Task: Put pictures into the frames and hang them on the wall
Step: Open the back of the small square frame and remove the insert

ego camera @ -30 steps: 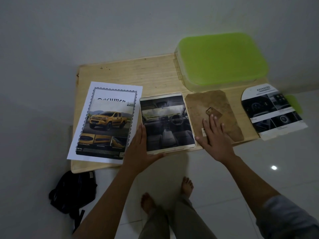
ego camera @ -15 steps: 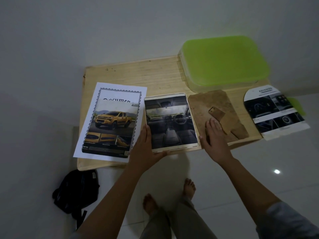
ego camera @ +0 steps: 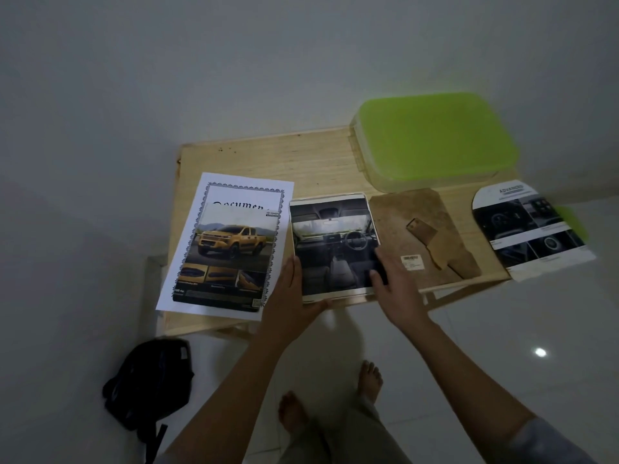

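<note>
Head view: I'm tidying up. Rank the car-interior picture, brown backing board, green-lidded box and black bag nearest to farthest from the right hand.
1. car-interior picture, touched by the right hand
2. brown backing board, just right
3. green-lidded box, back right
4. black bag, floor, far left

Bare tabletop (ego camera: 268, 155): an open strip of wood left of the green box (ego camera: 435, 135), running back to the wall.
In front of the box: brown backing board (ego camera: 402, 222), with the framed picture (ego camera: 331, 242) just beside it on its left.
Further left: truck print (ego camera: 231, 249), lying flat.
Right-front: brochure (ego camera: 529, 229), overhanging the edge.
Floor, far left-front: black bag (ego camera: 150, 383).
</note>
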`<act>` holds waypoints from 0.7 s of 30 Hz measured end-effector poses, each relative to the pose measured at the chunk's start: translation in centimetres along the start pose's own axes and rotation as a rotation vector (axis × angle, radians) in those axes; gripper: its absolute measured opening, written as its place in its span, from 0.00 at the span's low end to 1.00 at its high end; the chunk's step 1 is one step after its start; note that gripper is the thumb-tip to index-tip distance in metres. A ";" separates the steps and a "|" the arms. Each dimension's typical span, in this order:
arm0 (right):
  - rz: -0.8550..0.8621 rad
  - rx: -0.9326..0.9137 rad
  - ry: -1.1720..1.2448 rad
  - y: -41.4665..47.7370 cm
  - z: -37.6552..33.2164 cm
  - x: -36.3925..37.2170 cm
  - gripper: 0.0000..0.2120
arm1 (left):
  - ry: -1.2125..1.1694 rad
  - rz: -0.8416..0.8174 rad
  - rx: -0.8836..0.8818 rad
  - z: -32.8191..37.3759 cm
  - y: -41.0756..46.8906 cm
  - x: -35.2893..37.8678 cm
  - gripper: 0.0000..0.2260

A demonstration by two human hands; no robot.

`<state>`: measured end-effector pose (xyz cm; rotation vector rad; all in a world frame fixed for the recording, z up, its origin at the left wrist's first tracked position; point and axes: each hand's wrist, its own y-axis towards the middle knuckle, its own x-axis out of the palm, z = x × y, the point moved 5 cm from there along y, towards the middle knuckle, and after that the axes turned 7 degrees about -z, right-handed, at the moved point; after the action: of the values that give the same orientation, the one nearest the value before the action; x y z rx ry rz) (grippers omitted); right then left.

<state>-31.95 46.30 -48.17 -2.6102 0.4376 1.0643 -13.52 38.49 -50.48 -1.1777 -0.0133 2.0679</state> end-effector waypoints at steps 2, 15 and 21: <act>-0.024 0.040 -0.031 -0.6 -0.5 1.6 0.25 | 0.002 0.016 0.001 0.0 0.0 0.1 0.47; 0.042 0.170 -0.107 0.6 -2.1 3.5 0.30 | -0.043 0.043 0.009 -0.2 0.2 0.3 0.47; 0.193 0.145 0.112 0.4 -2.3 2.9 0.24 | -0.038 0.035 0.000 -0.3 0.3 0.4 0.47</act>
<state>-28.73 44.58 -48.72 -2.5453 0.7763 0.9070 -13.59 38.40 -51.05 -1.1466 -0.0108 2.1205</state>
